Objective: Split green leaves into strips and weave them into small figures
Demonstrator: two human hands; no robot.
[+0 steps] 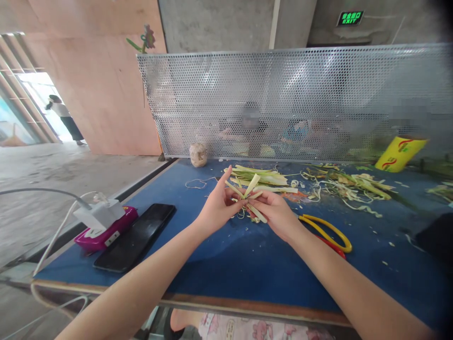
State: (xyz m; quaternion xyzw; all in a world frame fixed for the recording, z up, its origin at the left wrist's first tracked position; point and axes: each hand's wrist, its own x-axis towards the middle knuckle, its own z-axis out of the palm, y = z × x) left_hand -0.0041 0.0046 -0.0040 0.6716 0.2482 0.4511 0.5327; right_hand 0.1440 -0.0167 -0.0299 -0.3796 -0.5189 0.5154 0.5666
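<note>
Both my hands meet above the blue tabletop, pinching several pale green plant strips (252, 185) that cross each other and stick out in different directions. My left hand (223, 200) grips them from the left, its index finger pointing up. From the right, my right hand (274, 210) closes its fingertips on the same strips. Right behind the hands lies a pile of longer green strips (265, 175). Thin scraps lie on the table under my fingers. Scissors with yellow and red handles (329, 231) rest beside my right wrist, partly hidden by the forearm.
A black phone (136, 238) and a magenta power strip (106, 231) with a white charger (101, 215) sit at left. Shredded strips (354, 184) and a yellow roll (399, 153) lie at right. A perforated metal screen (283, 104) stands behind, near a round beige object (198, 155).
</note>
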